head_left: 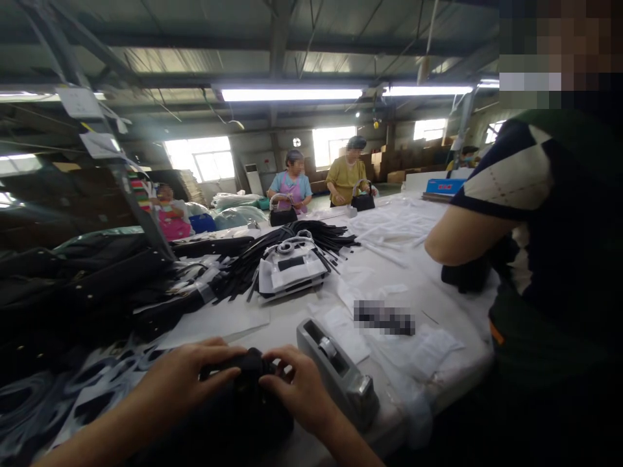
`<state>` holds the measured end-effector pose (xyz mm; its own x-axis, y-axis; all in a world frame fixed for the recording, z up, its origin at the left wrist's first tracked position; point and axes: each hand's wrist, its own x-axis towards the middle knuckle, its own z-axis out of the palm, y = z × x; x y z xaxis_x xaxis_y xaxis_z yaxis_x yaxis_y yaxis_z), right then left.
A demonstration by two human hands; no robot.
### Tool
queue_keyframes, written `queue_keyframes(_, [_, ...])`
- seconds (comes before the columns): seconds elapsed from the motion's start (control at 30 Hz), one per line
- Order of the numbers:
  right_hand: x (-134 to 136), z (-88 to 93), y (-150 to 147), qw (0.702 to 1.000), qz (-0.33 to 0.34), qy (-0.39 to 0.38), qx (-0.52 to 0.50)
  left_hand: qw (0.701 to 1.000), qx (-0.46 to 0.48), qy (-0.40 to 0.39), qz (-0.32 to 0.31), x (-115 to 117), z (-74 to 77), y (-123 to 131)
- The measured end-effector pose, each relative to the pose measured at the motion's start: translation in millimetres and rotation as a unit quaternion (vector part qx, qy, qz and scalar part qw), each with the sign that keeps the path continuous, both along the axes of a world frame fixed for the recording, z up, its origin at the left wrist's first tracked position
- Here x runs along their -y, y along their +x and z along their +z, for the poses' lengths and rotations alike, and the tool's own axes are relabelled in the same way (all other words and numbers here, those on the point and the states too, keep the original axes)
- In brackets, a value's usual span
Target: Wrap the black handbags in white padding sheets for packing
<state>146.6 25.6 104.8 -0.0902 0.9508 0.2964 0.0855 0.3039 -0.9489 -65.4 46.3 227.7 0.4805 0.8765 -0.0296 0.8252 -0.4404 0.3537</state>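
Note:
A black bag (253, 408) stands at the table's near edge, its lower part lost in shadow. My left hand (195, 373) pinches the left side of its top, thumb below and fingers above. On the other side of the same top part, my right hand (296, 383) closes its thumb and fingertips. Just beyond my right hand lies a grey tape dispenser (335, 370). Dark surfaces blend together, so the exact part between my fingertips is hard to make out.
Black strips (292, 233) fan out behind a white-wrapped bundle (293, 269). Black bags (111, 279) are heaped left. A person in a dark top (549, 194) stands close on the right. Two people across the table handle black bags. Plastic wrapping (428, 350) lies right of the dispenser.

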Motion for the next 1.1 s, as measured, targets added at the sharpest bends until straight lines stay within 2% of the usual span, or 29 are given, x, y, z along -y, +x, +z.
queue_keyframes(0.2, [-0.5, -1.0, -1.6, 0.999, 0.004, -0.006, -0.046, 0.999, -0.045, 0.017, 0.008, 0.8, 6.0, 5.8])
queue_keyframes(0.37, [-1.1, -2.0, -2.9, 0.999, 0.004, 0.004, -0.043, 0.998, -0.046, -0.013, -0.032, -4.0, 9.2, 12.7])
queue_keyframes(0.53, [1.7, -1.8, -3.6, 0.999, 0.001, -0.007, -0.042, 0.99, -0.135, 0.0, -0.032, -3.5, 15.0, 20.1])
queue_keyframes(0.7, [2.4, 1.7, -4.3, 0.999, 0.019, 0.01, -0.032, 0.976, -0.216, 0.025, -0.032, 3.6, 28.1, 33.8])
queue_keyframes(0.87, [1.6, 0.2, -7.0, 0.999, 0.004, 0.024, -0.026, 0.961, -0.275, 0.014, -0.033, 9.6, 38.8, 52.0])
queue_keyframes(1.1, [3.8, -8.3, -15.1, 0.998, -0.018, 0.035, -0.041, 0.935, -0.352, 0.03, -0.017, 20.2, 39.6, 74.1])
